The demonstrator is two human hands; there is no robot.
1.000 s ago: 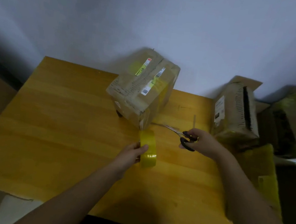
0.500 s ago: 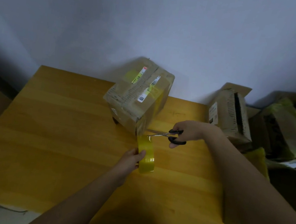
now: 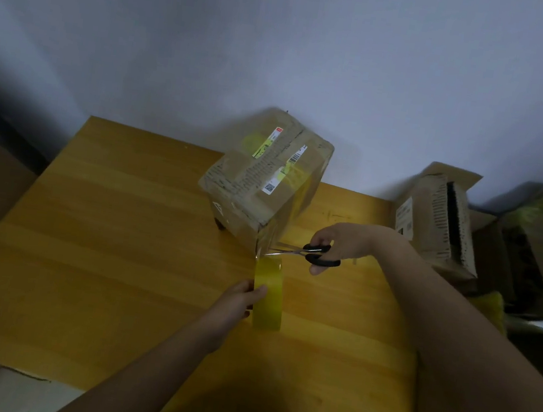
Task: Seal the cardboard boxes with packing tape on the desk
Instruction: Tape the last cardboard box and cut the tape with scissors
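Brown cardboard box point(image 3: 266, 184) with labels standing at the back of the yellow wooden desk point(image 3: 104, 235), left hand point(image 3: 240, 300) gripping a yellow packing tape roll point(image 3: 268, 295) just before the box's near corner, right hand point(image 3: 338, 242) fingers through black-handled scissors point(image 3: 305, 252), blades at the tape strip between roll and box, open brown cardboard box point(image 3: 437, 224) at right.

My right hand point(image 3: 341, 241) covers most of the scissors point(image 3: 312, 253) handles, so I can't see my fingers in the loops. The blade tips at the box point(image 3: 262, 184) corner are too thin to tell if they're touching the tape point(image 3: 268, 295). Box labels are blurry, can't read them. Table point(image 3: 114, 237) is cut off at the bottom, and the boxes point(image 3: 540, 248) on the right run off frame.
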